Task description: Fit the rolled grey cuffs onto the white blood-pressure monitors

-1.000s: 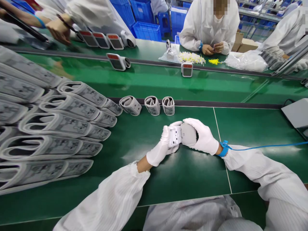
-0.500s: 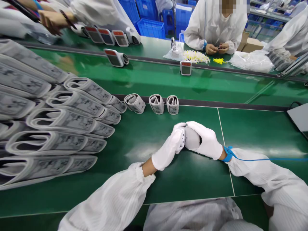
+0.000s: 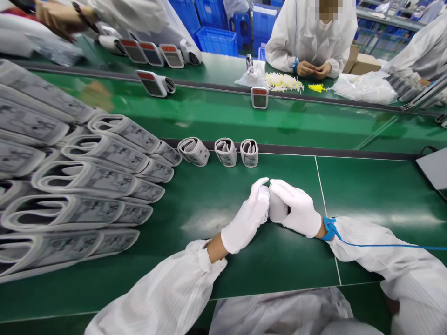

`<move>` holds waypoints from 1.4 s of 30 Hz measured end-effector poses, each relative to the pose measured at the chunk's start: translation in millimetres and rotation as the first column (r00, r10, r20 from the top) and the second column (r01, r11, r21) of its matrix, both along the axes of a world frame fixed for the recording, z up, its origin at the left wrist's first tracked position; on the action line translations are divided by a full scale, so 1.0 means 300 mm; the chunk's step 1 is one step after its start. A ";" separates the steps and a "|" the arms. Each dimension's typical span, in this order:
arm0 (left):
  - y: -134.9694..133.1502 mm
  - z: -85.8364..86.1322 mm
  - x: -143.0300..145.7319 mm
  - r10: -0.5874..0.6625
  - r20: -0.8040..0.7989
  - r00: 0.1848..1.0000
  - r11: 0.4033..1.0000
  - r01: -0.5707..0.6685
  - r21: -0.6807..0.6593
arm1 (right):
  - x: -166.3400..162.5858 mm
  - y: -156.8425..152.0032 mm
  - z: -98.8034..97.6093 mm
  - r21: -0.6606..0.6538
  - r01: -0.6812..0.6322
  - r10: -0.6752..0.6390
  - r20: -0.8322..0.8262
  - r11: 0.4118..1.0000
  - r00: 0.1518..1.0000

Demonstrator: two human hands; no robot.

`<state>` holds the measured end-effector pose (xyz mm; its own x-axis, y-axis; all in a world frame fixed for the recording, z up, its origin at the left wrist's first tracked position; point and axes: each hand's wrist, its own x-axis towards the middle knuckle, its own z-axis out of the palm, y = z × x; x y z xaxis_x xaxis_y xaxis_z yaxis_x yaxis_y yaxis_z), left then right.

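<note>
Both my hands wear white gloves and meet over the green table (image 3: 216,204). My left hand (image 3: 247,218) and my right hand (image 3: 296,209) are wrapped around a small white device (image 3: 277,209), of which only a rounded grey-white part shows between the fingers. A blue wrist strap (image 3: 328,228) with a blue cord sits on my right wrist. Just beyond my hands, three rolled grey cuffs (image 3: 226,151) stand in a row at the table's far edge.
A large stack of flat grey cuffs (image 3: 80,181) fills the left side. On the green conveyor belt (image 3: 314,125) ride white monitors with red tops (image 3: 259,97). Across it, people in white coats work by yellow parts (image 3: 316,87), plastic bags and blue crates.
My left hand has closed over the device, hiding its white face that showed a second ago. Both hands shifted slightly right. The monitors on the belt have drifted left.
</note>
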<state>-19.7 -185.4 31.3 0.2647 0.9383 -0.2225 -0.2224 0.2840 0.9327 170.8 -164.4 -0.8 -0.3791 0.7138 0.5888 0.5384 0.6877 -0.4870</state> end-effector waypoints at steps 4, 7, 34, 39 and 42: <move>-0.002 0.027 0.015 0.045 -0.129 0.991 0.990 -0.027 0.139 | -0.002 0.001 0.027 0.019 -0.065 0.065 -0.042 0.998 0.997; 0.005 0.042 0.027 0.007 -0.313 0.950 0.969 0.071 0.237 | 0.006 0.013 0.048 -0.105 -0.091 0.079 -0.107 0.990 0.991; 0.113 0.021 0.065 0.279 0.415 0.866 0.947 -0.175 -0.270 | 0.042 0.084 0.052 -0.328 -0.188 0.084 -0.306 0.926 0.948; 0.103 -0.024 0.071 0.237 0.469 0.851 0.949 -0.100 -0.298 | 0.043 0.070 0.062 -0.343 -0.221 0.147 -0.231 0.913 0.962; 0.101 -0.050 0.080 0.239 0.501 0.832 0.940 -0.068 -0.335 | 0.046 0.063 0.061 -0.399 -0.204 0.135 -0.194 0.894 0.972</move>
